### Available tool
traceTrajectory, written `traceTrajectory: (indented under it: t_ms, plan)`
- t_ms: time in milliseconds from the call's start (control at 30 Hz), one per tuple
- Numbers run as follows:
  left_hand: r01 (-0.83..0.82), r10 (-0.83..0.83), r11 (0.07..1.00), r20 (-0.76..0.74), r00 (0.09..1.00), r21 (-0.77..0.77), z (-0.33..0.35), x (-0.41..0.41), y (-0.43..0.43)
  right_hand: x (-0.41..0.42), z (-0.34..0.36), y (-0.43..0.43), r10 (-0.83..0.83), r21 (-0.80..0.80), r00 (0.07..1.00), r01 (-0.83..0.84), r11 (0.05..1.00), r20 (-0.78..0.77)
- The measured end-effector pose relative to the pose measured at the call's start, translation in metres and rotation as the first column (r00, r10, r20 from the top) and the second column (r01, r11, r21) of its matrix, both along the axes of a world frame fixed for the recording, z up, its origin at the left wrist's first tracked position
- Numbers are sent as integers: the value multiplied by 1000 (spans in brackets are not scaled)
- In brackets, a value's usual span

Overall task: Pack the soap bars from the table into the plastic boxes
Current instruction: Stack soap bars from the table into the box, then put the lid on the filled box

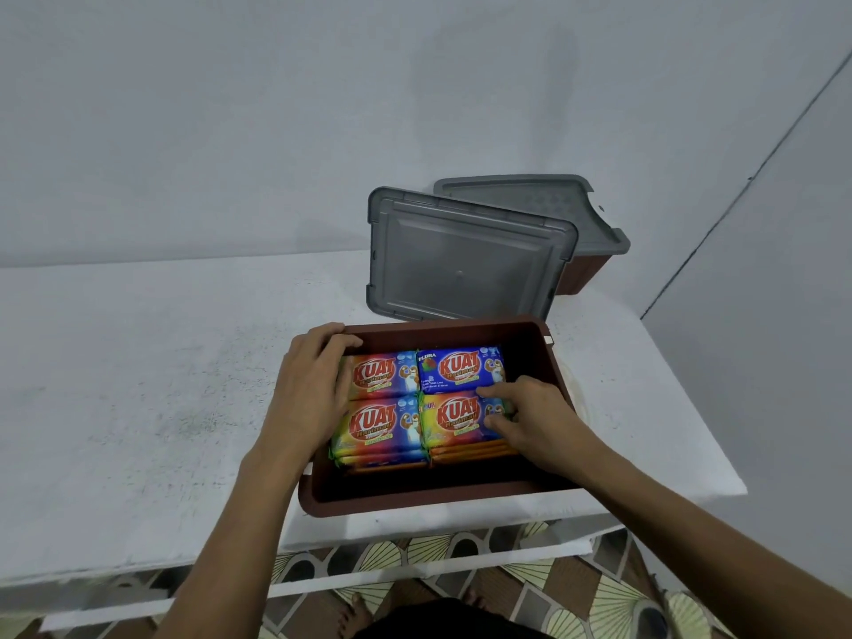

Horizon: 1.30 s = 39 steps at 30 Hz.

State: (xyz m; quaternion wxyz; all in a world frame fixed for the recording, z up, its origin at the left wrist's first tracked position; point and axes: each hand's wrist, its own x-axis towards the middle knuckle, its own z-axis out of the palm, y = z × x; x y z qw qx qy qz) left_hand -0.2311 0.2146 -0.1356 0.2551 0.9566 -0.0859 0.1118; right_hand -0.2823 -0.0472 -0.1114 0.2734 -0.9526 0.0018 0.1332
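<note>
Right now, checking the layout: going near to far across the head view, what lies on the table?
Open brown box holding soap bars, loose grey lid, far brown box topped by another grey lid.

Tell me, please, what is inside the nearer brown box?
Wrapped soap bars, four stacks two by two. Lower bars show only edges; the box floor beneath them is covered; the left hand and right hand hide outer ends.

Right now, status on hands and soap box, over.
Left hand rests on left soap bars. Right hand pinching near-right soap bar in brown box. Grey lid off, leaning behind.
</note>
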Motion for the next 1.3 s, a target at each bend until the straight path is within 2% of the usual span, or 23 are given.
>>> traceTrajectory:
  t_ms: [133,300,400,533,633,833,1033,1167,1233,1300]
  plan:
    - [29,-29,999,10,1000,46,2,2,-1,3,6,-2,46,-21,999,-46,999,-2]
    - [32,-35,996,36,999,78,5,6,-2,20,22,-5,10,6,999,-10,1000,38]
    - [20,-26,995,57,998,94,12,17,-8,37,37,-14,1,-1,991,-1,1000,137]
    - [4,-7,999,64,998,47,25,44,-22,61,50,-34,-128,54,922,117,992,365]
    - [-9,8,1000,41,999,25,32,73,-30,83,49,-51,-252,127,880,219,968,403]
    - [-87,86,996,-86,993,-3,40,124,-43,112,36,-71,-456,212,842,408,888,290]
    - [-154,134,987,-339,931,-35,32,159,-47,130,26,-76,-503,346,864,477,808,-15]
    - [-170,1,952,-551,835,-255,30,174,-44,134,23,-75,-471,373,872,484,791,-132]
    - [-196,-33,920,-566,824,-340,32,175,-43,133,25,-74,-478,404,864,498,767,-158]
    - [-221,-23,892,-526,850,-396,35,172,-38,131,29,-76,-492,476,847,523,707,-200]
